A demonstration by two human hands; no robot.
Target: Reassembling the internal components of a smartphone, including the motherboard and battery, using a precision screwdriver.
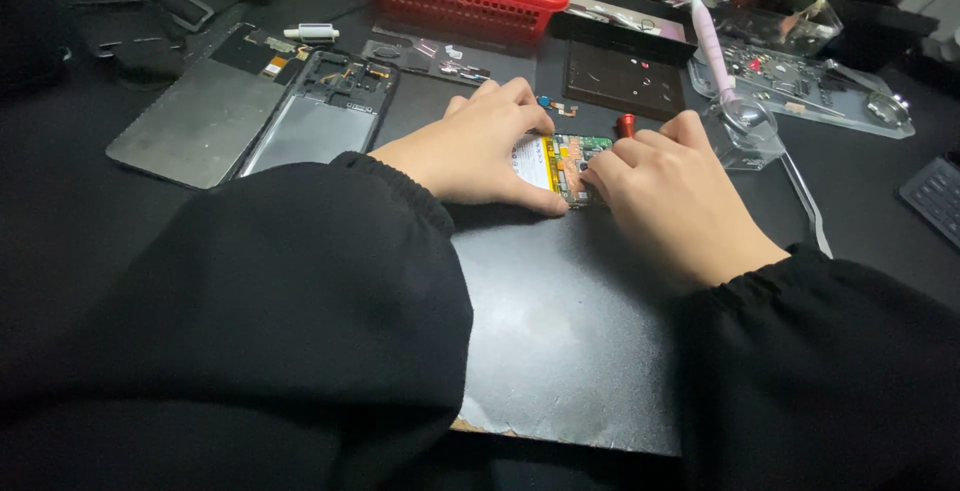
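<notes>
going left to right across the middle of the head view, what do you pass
flat grey back panel → black phone frame with its inside exposed → left hand → opened phone with green circuit board → right hand → clear plastic dome-lidded container → dark keypad at the edge

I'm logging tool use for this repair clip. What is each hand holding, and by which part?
The left hand presses on the opened phone, holding its near edge. The right hand grips a red-handled tool by its handle; its tip is hidden.
</notes>
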